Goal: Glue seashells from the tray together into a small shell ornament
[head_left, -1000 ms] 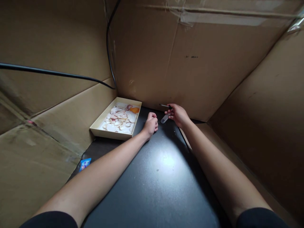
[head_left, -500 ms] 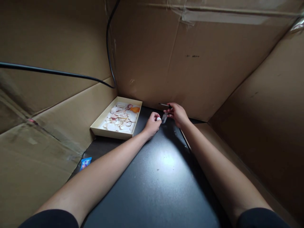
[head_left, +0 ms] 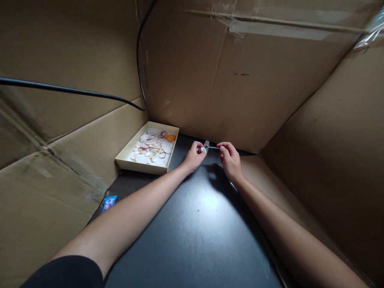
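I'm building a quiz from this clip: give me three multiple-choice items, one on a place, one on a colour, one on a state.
1. Where does the shallow box of shells sit?
A. far left, by the cardboard wall
B. far right
C. in front of the elbows

2. What colour is the work surface?
A. white
B. black
C. green

3. How is the small clear vial held?
A. lying loose on the surface
B. in the left hand, the right hand pinching a thin tool beside it
C. inside the box

Answers: A, it touches the left wall; B, dark and shiny; B, fingers grip both.
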